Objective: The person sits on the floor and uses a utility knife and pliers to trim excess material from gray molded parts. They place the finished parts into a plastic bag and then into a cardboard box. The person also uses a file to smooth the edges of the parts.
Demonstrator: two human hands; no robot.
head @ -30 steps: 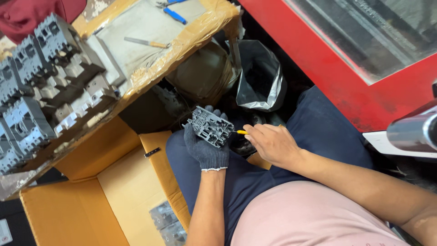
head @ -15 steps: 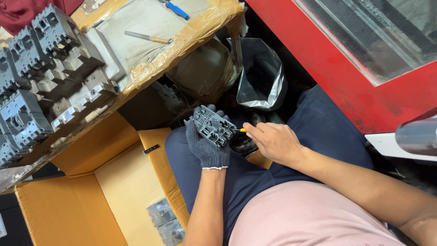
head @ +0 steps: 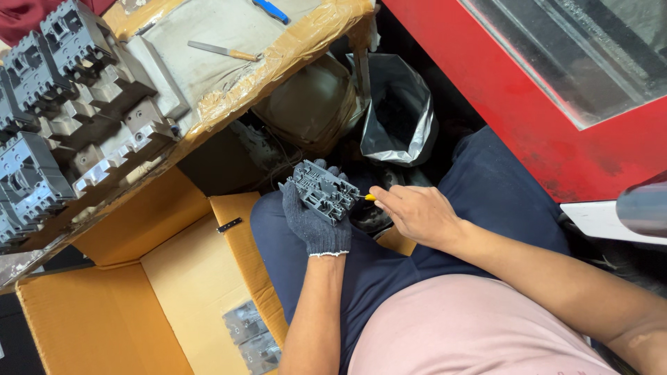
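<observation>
The grey moulded housing [head: 323, 191] sits over my lap, just above my knees, a ribbed plastic block full of slots and thin walls; I judge it light and stiff, with brittle fins, so it wants gripping round its solid back and sides, not by the ribs. My left hand [head: 316, 221], in a dark knitted glove that should stop it slipping, cups it from beneath, fingers wrapped up round the back and forearm rising straight from my lap. My right hand [head: 413, 212] comes in bare from the side, wrist bent, fingers pinched narrow round a yellow-handled tool [head: 369, 198] whose tip meets the housing's edge. An open cardboard box [head: 132, 305] stands beside my left knee
</observation>
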